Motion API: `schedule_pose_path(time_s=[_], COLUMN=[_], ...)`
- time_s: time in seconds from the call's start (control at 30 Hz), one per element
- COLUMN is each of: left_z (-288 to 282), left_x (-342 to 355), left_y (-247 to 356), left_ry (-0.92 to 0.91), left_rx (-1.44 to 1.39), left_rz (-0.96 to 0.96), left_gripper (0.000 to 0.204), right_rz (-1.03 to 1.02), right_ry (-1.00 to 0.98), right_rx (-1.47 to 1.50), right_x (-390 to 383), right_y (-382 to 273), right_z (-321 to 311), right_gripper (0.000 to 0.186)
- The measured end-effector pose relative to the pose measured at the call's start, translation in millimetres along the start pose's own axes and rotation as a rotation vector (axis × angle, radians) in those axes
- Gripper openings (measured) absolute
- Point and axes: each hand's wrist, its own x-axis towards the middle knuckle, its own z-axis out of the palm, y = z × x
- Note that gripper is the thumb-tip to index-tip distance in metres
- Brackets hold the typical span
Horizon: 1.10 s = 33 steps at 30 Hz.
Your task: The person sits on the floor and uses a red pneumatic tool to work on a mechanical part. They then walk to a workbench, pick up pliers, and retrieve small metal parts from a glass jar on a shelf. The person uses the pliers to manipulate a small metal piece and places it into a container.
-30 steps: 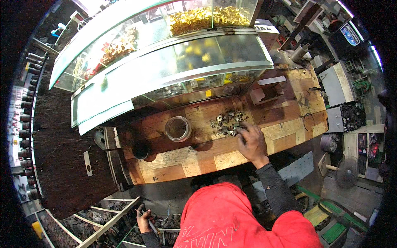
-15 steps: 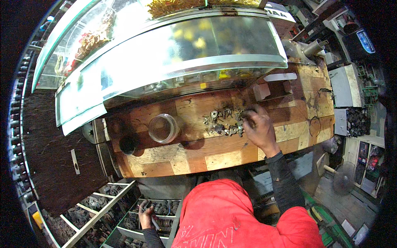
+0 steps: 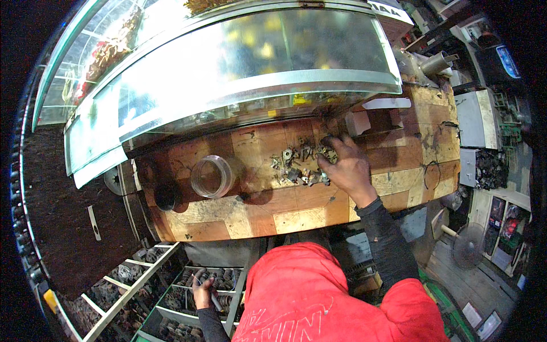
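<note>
Tan and reddish-brown wood, pieced in blocks and marked with dark stains, covers the surface (image 3: 250, 221). Right of its middle lies a loose scatter of small metal parts (image 3: 296, 175), some of them ring-shaped, others bent or angular. The right hand (image 3: 350, 171) reaches in from the near right, its thumb and fingers curled over the right edge of the scatter; whether a piece is pinched between them cannot be told. The left hand (image 3: 202, 293) is well apart from the scatter, near and to the left, below the edge of the surface, its fingers closed around a slim grey tool (image 3: 216, 302). Beneath that hand is a divided rack (image 3: 239, 293) filled with rows of dark, round parts. On the surface left of the scatter stands a clear jar (image 3: 227, 174), and farther left, near the corner, a dark cup (image 3: 165, 199). An open box (image 3: 360, 122) sits on the far right, just beside a long glass case (image 3: 171, 74) that runs along the far side.
</note>
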Motion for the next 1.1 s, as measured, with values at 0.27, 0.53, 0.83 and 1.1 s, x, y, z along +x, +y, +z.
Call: schedule_pose_path(time_s=[0.27,0.53,0.83,1.1], left_z=[8,17,10,10], left_x=[1,3,8,8], left_y=[4,9,-5,-6], left_ry=[0.011,-0.006,0.007,-0.034], left_rx=[-0.003,0.037,0.02,0.047], left_rz=[-0.074,-0.045,-0.007,0.002], left_gripper=[0.054,0.05,0.05,0.051], right_rz=[0.027,-0.299,-0.16,-0.09], right_ry=[0.095,0.042,0.147,0.198], right_rx=[-0.069,-0.036,-0.012,-0.106], right_x=[-6,-38,-33,-32], right_y=[-4,-52,-30,-7], right_z=[-18,1,5,-5], right_gripper=[0.046,0.043,0.041,0.045])
